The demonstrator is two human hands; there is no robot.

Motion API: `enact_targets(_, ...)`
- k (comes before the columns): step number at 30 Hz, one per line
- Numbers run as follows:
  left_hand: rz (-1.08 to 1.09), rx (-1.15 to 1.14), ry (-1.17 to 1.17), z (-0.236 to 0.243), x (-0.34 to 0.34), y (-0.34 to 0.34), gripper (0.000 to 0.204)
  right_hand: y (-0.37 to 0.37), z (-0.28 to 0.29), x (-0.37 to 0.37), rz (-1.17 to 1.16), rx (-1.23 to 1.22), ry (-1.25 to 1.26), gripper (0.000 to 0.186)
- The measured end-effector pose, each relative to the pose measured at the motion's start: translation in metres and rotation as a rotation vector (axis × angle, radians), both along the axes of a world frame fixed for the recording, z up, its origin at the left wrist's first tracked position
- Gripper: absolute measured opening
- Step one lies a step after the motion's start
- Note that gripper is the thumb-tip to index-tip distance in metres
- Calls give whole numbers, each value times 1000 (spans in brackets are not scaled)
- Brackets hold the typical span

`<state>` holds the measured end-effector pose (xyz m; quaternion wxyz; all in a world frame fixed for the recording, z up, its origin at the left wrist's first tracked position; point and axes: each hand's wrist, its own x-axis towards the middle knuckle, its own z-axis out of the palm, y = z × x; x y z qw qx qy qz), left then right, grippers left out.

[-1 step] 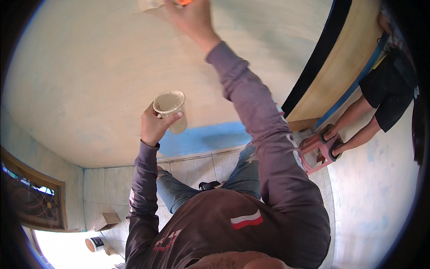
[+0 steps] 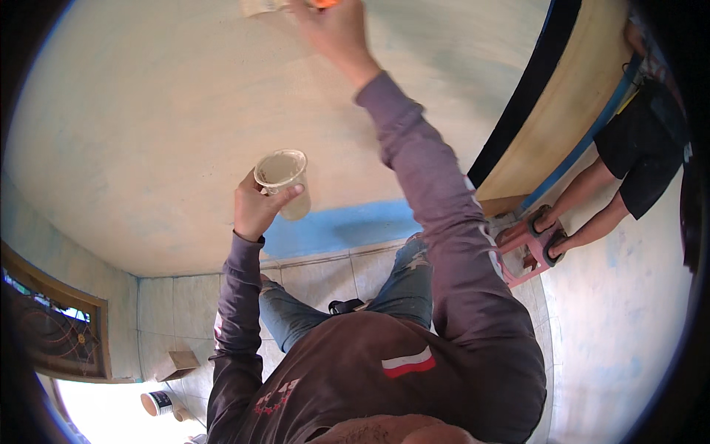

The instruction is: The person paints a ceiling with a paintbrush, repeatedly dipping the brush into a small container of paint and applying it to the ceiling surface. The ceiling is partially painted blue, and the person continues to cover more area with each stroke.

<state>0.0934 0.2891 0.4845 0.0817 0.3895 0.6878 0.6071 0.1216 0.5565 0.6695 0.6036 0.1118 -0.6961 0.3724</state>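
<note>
My left hand is closed round a translucent plastic cup, thumb on the near side below the rim. Cream paint coats the rim and inside of the cup. High up in front of me, my right hand grips a paintbrush with an orange handle. Its pale, paint-covered head is against or very near the cream wall; contact cannot be made out. The upper frame edge cuts off part of the brush and fingers.
A blue band runs along the wall's foot above floor tiles. To the right, another person stands on a pink plastic stool. At lower left are a bucket, a small box and a wooden-framed opening.
My right hand has shifted a little to the right with the paintbrush, its forearm following. The left hand and the cup have stayed almost in place.
</note>
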Motion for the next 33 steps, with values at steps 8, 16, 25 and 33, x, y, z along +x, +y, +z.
enact_targets(8, -46, -11, 1, -1, -5, 4, 64, 100, -34, 101, -260, 42, -29, 25)
enact_targets(16, -118, -21, -2, 4, -7, 4, 65, 145, -35, 189, -561, -65, -122, 29)
enact_targets(25, -138, -12, -3, 4, -8, 4, 63, 191, -30, 245, -892, -131, -5, 28)
enact_targets(33, -134, -23, 22, 3, -11, 2, 60, 191, 36, 245, -1455, 97, -10, 30)
